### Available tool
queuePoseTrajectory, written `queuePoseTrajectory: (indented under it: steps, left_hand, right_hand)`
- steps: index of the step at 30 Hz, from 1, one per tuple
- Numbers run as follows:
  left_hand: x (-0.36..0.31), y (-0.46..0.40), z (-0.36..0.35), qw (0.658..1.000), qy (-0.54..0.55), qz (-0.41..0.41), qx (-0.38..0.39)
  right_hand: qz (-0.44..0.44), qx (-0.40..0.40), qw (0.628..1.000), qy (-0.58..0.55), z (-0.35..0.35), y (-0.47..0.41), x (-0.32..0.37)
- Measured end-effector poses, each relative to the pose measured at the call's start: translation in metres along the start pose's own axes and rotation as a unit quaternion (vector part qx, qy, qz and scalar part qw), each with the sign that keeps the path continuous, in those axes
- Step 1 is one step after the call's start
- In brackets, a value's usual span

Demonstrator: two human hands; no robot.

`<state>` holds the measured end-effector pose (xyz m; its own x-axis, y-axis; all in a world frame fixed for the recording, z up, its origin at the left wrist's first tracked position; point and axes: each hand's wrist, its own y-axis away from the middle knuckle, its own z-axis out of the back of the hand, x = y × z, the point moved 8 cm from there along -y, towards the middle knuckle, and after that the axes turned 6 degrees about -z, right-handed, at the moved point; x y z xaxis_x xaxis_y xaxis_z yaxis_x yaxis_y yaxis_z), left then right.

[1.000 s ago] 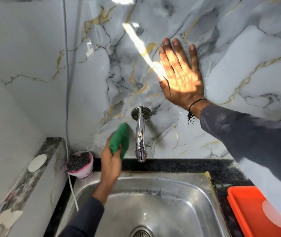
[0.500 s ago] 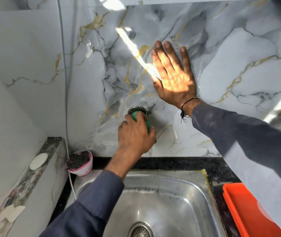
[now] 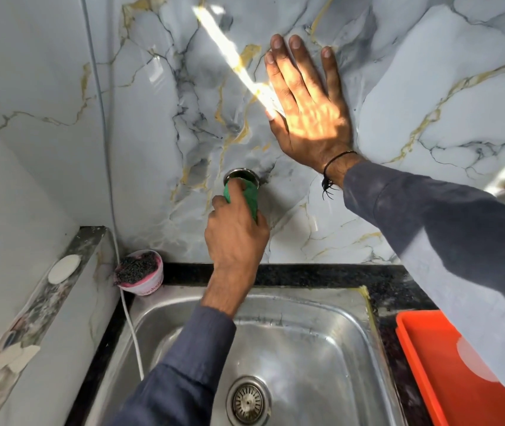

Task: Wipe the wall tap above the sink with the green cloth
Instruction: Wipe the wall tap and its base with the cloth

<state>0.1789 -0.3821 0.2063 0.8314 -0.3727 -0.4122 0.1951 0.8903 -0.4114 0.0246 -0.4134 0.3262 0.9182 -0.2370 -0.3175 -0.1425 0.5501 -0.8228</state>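
The chrome wall tap [image 3: 240, 174] sticks out of the marble wall above the steel sink [image 3: 331, 339]; only its round wall flange shows. My left hand [image 3: 234, 238] grips the green cloth [image 3: 249, 193] and wraps it around the tap's spout, which is hidden under cloth and hand. My right hand [image 3: 306, 103] lies flat on the wall, fingers spread, up and to the right of the tap, holding nothing.
A pink cup [image 3: 140, 273] of dark scrubber material stands at the sink's back left corner beside a white cord [image 3: 131, 327]. A marble ledge [image 3: 45, 290] with a white soap runs along the left. An orange tray [image 3: 460, 373] lies right of the sink.
My left hand moved from left of the tap onto it, covering the spout with the cloth, and now grips slightly lower. My right hand has stayed pressed on the wall.
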Motion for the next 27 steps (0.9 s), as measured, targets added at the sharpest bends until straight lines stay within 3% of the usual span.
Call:
queuePoseTrajectory:
  steps: [10, 22, 25, 27]
  left_hand:
    - [0.016, 0.06, -0.014, 0.979, 0.146, 0.006, -0.144]
    - [0.028, 0.111, -0.029, 0.984, 0.169, -0.026, -0.057]
    - [0.031, 0.134, -0.008, 0.977, 0.202, 0.004, -0.072]
    - [0.03, 0.142, 0.013, 0.97, 0.223, 0.018, -0.094]
  right_hand:
    - [-0.004, 0.021, 1.0, 0.009, 0.001, -0.001, 0.0]
    - [-0.024, 0.079, 0.996, -0.029, 0.028, 0.0, 0.004]
    - [-0.064, 0.121, 0.981, -0.135, 0.042, 0.027, 0.014]
    - [-0.156, 0.164, 0.933, -0.282, 0.055, 0.065, 0.024]
